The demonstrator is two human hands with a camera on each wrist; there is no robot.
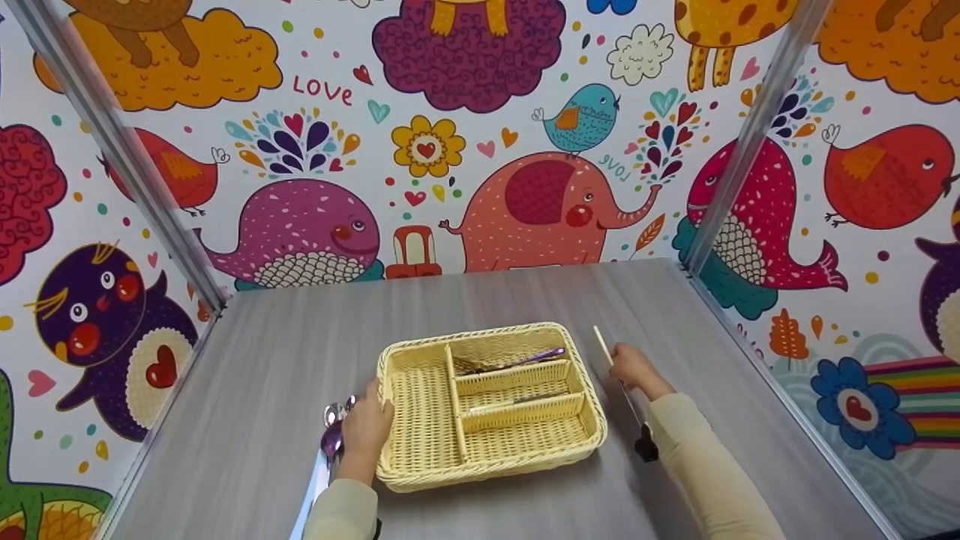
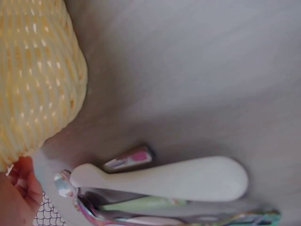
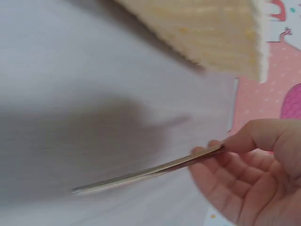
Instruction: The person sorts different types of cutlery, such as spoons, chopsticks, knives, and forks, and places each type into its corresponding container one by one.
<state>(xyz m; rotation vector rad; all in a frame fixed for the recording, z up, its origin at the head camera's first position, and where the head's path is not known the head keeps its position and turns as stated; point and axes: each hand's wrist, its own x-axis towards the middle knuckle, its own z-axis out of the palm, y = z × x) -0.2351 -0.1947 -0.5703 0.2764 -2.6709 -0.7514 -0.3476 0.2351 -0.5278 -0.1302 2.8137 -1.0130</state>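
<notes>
A pale yellow woven cutlery basket (image 1: 491, 478) with dividers sits on the table. My left hand (image 1: 367, 431) grips its left rim; the left wrist view shows those fingers (image 2: 29, 181) at the basket's edge. To the right of the basket, my right hand (image 1: 636, 369) pinches a thin, flat piece of cutlery (image 1: 602, 345) with a pale end and a slim metallic end. The right wrist view shows this cutlery (image 3: 146, 175) edge-on between thumb and fingers, so its exact kind is hidden. It is apart from the basket and above the table.
Purple-handled cutlery (image 1: 551, 353) lies in the back right compartment, and a pale-handled piece (image 1: 487, 408) in the middle one. Left of the basket lie several spoons (image 1: 331, 439) and a white-handled utensil (image 2: 174, 180). Patterned panels (image 1: 315, 225) with metal posts enclose the table.
</notes>
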